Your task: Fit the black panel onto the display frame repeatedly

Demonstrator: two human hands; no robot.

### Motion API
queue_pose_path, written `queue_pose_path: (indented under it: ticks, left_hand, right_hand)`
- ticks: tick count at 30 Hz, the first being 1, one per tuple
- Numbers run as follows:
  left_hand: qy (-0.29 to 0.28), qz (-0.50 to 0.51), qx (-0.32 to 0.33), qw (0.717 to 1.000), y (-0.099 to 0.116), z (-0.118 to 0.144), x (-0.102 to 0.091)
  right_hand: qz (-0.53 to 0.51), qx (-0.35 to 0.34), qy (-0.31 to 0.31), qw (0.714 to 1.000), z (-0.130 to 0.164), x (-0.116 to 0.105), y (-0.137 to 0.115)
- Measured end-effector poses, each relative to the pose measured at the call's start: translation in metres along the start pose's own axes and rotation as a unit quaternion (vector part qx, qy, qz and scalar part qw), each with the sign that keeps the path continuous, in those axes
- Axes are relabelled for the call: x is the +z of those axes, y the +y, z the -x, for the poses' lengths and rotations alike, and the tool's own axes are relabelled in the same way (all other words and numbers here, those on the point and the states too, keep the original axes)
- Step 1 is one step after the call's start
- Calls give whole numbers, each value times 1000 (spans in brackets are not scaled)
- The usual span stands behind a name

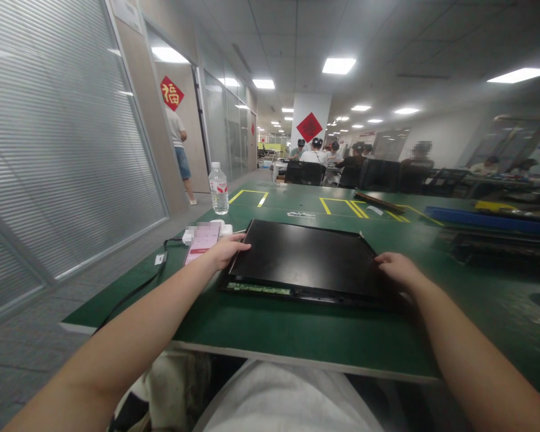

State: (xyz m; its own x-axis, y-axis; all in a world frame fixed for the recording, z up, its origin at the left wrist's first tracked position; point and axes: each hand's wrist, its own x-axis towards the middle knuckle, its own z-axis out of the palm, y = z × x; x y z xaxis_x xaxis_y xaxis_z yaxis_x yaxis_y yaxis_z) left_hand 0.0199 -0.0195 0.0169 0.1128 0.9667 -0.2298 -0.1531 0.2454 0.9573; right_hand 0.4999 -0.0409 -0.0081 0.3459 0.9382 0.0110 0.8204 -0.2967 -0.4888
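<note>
A black flat display panel [306, 252] lies before me on the green table [297, 336], its dark screen facing up. Along its near edge a green circuit board strip [258, 289] shows. My left hand [227, 249] grips the panel's left edge, thumb on top and fingers wrapped round the side. On the opposite edge, my right hand [398, 270] is closed with its fingertips at the frame; its lower fingers are partly hidden in shadow. Just beyond my left hand lies a phone with a pink screen [202, 243], next to a small white object [225, 230].
A clear water bottle [219, 189] stands at the back left. A black cable [139, 287] runs off the left edge. Yellow tape lines [337, 207] mark the far side. A dark bar [378, 202] and a blue strip [486, 219] lie right. People sit further back.
</note>
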Motion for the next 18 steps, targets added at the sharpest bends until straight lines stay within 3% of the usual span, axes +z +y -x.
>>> queue_pose_path:
  ticks: [18]
  left_hand:
    - [-17, 45, 114, 992, 3, -6, -5]
  right_hand:
    - [-8, -11, -15, 1000, -6, 4, 7]
